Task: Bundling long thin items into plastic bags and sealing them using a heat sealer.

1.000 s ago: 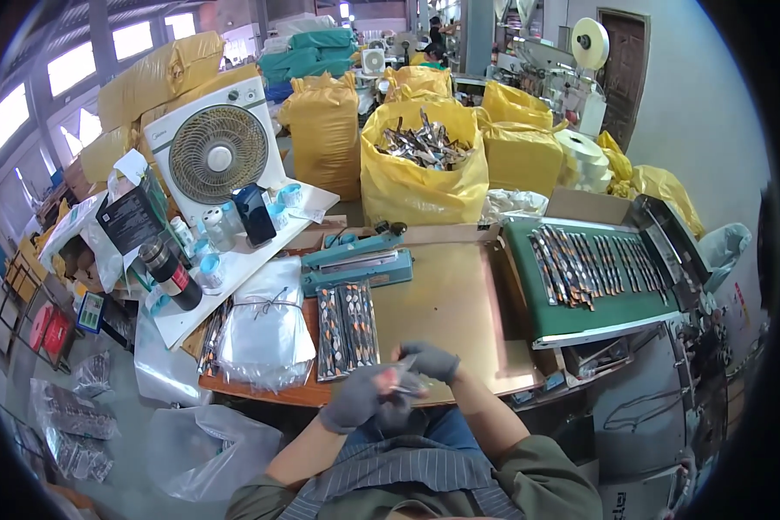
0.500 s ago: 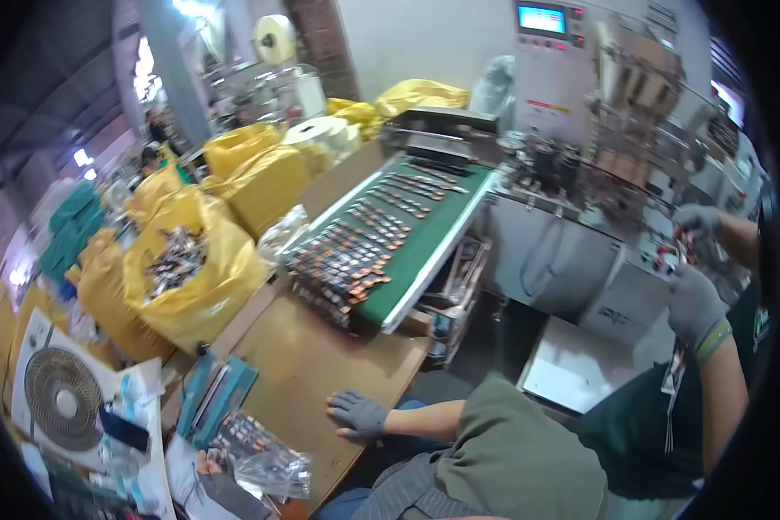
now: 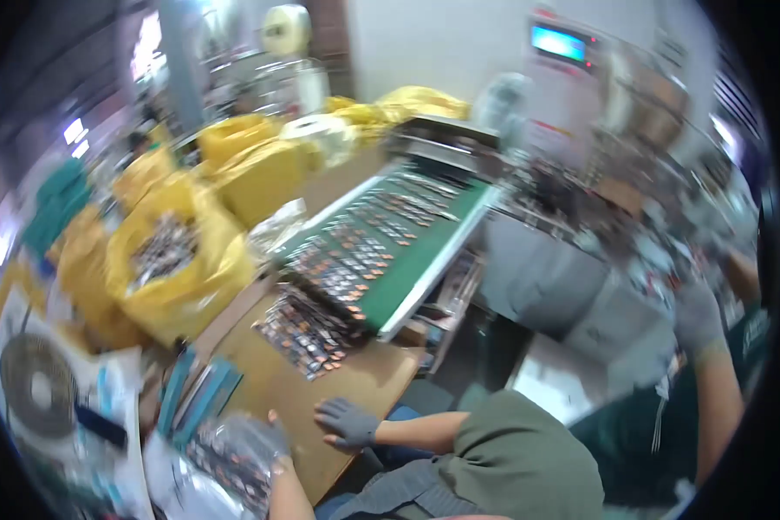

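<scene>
Head view: slim, shiny packets (image 3: 302,334) lie heaped on the smooth tan bench (image 3: 373,373), beyond both hands, at the end of a flat green belt (image 3: 418,264). The gloved right hand (image 3: 348,423) is spread wide, palm down at the bench's near edge. The left hand (image 3: 271,440) is at a glossy, clear plastic bag (image 3: 227,464); blur hides whether it grips.

We have our gloved right hand (image 3: 348,422) palm-down on the tabletop (image 3: 374,381) by its near edge, fingers (image 3: 328,416) spread, bare forearm (image 3: 423,430) beyond that edge; our left hand (image 3: 270,442), blurred, sits farther left along the tabletop, grip unclear.
</scene>
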